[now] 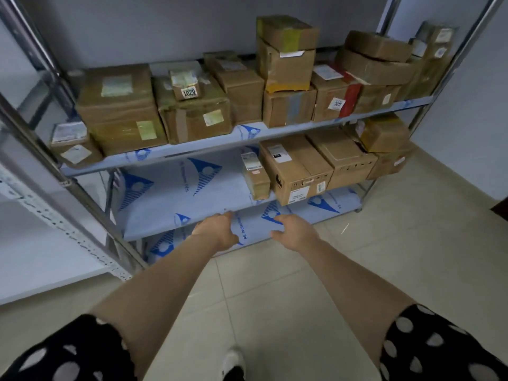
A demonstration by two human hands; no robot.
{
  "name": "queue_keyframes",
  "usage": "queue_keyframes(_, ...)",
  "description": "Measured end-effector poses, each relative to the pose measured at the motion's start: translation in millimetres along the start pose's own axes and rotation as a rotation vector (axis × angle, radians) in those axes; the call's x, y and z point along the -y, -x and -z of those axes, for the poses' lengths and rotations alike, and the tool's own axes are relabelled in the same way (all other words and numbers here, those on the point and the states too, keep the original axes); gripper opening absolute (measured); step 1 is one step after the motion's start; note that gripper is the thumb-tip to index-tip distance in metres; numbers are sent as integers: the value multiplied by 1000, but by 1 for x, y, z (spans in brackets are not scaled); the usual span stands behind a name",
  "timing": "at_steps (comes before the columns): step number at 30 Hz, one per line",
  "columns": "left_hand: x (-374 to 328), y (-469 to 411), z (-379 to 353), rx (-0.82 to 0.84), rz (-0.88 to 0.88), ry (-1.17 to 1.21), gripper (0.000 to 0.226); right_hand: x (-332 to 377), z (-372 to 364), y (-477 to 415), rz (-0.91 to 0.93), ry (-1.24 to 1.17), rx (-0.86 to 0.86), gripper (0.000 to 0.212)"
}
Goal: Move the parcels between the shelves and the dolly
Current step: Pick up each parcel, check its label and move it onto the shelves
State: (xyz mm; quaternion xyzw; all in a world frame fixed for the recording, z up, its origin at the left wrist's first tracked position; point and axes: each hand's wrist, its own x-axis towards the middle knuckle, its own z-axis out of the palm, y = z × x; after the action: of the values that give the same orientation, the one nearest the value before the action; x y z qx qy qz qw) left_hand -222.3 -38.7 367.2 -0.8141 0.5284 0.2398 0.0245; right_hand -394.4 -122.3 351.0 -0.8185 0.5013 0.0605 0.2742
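A metal shelf rack stands ahead. Its upper shelf (192, 149) carries several brown cardboard parcels, among them a large taped one (121, 108) at the left and a tall stack (286, 53) in the middle. The middle shelf (170, 199) holds parcels only on its right half, the nearest a plain carton (297, 169) beside a narrow box (255, 174). My left hand (217, 229) and my right hand (294, 229) both reach out empty in front of that shelf's front edge, fingers relaxed. No dolly is in view.
The shelves are lined with blue printed film. A slanted steel post (68, 171) of the rack stands at the left, another post (439, 86) at the right. Pale floor tiles (384, 257) spread below and to the right. My shoe (233, 361) shows at the bottom.
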Motion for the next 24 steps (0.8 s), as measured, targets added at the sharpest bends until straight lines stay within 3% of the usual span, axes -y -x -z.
queue_keyframes(11, 19, -228, 32, 85, 39, -7, 69, -10, 10, -248, -1, 53, -23, 37)
queue_keyframes(17, 22, -317, 27, 107, 98, 6, 68, -18, -5, -350, -37, 55, -12, 37)
queue_keyframes(24, 30, -376, -3, 64, 205, 81, 60, -32, -30, -443, -199, -36, -27, 85)
